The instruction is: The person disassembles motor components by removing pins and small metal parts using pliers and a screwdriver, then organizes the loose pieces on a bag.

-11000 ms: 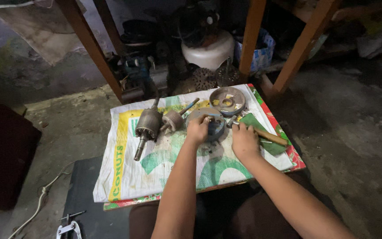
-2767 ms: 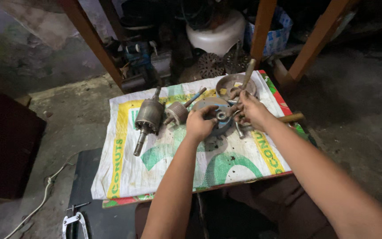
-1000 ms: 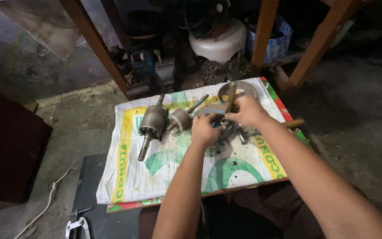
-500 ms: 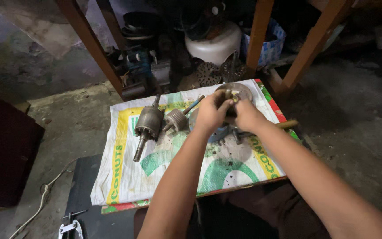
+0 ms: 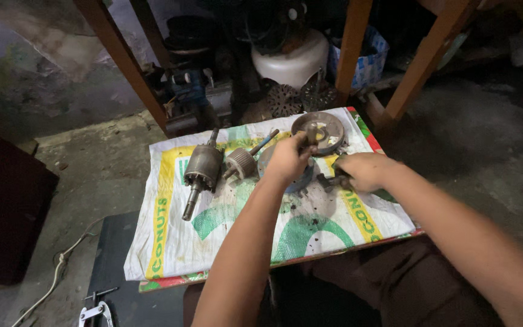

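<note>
1. The left hand [image 5: 287,158] is closed around a small metal piece, pinched between the fingertips just at the near rim of the round metal housing [image 5: 319,131]; half a second ago both hands were bunched together over that housing.
2. The right hand [image 5: 364,171] has been drawn back and to the right of the left grip, and is now curled onto a dark small part [image 5: 329,180] lying on the woven sack [image 5: 171,242]; whether that part is actually clamped cannot be told.
3. A grey disc-shaped part [image 5: 301,178] is half hidden directly under the left wrist, resting on the sack.
4. Left of the grip, 2 pieces lie untouched where they lay before: the cylindrical rotor [image 5: 201,172] with its shaft, and the smaller toothed rotor [image 5: 241,162] beside it.
5. Judged from the split, the joint 2-handed effort at the housing has been given up for separate holds.
</note>
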